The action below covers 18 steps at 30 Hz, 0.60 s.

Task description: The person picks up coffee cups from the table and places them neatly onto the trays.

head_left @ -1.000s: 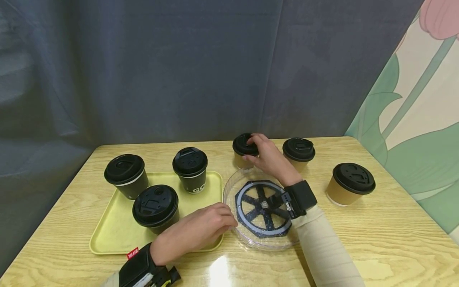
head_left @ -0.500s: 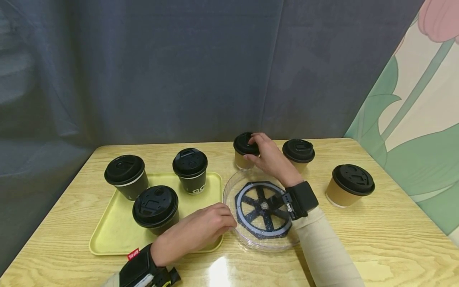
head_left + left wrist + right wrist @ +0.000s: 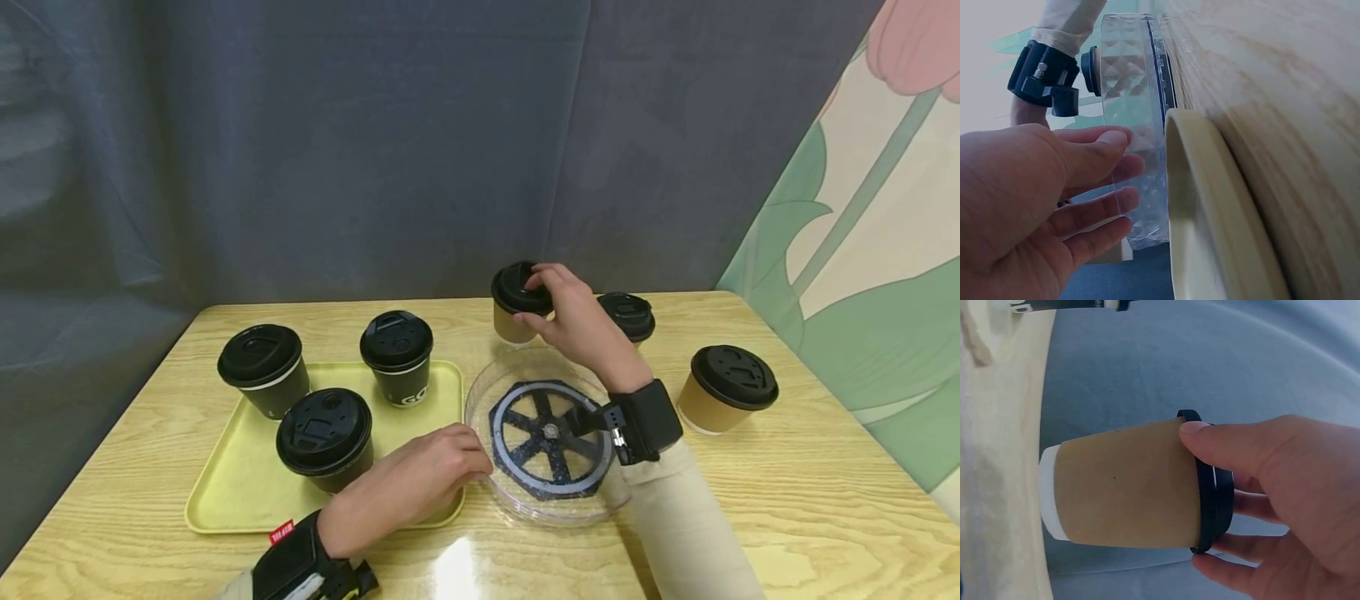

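My right hand (image 3: pixel 581 321) grips a brown paper coffee cup (image 3: pixel 1129 484) by its black lid (image 3: pixel 1213 487), thumb on one side and fingers on the other. The cup hangs a little over the table, behind a clear round turntable tray (image 3: pixel 480 400). Through the tray's floor shows a black six-spoked base (image 3: pixel 551 437) with a pale ring. My left hand (image 3: pixel 420 471) pinches the tray's near left wall between thumb and fingers, as the left wrist view shows. A second brown cup (image 3: pixel 628 315) stands right behind my right hand, partly hidden by it. Farther right is a third brown cup (image 3: pixel 716 400).
A yellow tray (image 3: pixel 247 500) lies on the wooden table (image 3: pixel 825 517) to the left. On it are three black lidded cups, one by the far left corner (image 3: pixel 262 367), one at the back (image 3: pixel 397 358), one near my left wrist (image 3: pixel 326 433). A dark curtain (image 3: pixel 375 150) hangs behind.
My right hand has lifted the brown cup up off the table and shifted it slightly right. My left hand stays at the clear tray's wall.
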### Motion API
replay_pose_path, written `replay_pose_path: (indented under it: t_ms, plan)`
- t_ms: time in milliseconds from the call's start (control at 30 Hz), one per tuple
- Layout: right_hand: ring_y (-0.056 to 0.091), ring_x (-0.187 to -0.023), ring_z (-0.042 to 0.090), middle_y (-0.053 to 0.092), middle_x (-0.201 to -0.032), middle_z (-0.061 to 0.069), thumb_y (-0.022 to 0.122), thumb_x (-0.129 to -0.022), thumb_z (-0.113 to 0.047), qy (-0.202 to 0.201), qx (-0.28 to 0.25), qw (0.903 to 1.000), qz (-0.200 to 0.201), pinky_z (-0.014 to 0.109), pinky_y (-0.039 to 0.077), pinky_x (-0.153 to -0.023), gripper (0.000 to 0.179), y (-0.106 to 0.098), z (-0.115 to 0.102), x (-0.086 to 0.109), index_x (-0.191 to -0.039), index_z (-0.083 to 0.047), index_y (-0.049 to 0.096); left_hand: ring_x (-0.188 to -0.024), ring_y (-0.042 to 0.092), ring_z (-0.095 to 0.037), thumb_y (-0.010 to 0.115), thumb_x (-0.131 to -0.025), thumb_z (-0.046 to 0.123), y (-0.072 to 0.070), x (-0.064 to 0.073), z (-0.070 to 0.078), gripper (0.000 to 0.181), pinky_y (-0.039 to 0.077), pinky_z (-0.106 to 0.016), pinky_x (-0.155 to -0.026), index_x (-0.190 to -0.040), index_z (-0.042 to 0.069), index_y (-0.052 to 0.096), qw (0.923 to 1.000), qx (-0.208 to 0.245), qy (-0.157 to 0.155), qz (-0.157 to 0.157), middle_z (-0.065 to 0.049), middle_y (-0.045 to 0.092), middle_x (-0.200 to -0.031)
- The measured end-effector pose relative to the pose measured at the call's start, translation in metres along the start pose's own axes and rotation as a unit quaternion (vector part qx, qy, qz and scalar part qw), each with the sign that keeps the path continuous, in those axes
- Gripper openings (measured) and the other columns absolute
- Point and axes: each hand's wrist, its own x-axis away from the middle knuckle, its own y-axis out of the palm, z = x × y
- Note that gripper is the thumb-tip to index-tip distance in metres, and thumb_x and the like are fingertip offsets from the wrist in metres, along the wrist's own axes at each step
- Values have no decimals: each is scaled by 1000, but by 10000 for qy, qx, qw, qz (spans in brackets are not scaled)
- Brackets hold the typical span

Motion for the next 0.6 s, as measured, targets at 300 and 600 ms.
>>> replay_pose_path:
  t_ms: [300,600]
  plan:
    - [49,-129,38,46,-142,21,73,-87,-20,-55,42,9999,-108,48,49,-98,41,-13,-10,4,-118,1,56,-90,59,-7,60,-86,-2,2,-1,0,22,51,-21,-82,-86,18,69,9999,28,-114,5,10,65,-87]
    - [51,-126,36,51,-136,18,76,-85,-20,-30,125,9997,-211,48,47,-101,39,-19,-14,7,-115,-1,59,-87,58,-7,59,-90,2,4,0,-2,20,50,-21,-78,-82,18,68,9998,11,-127,151,9,62,-82]
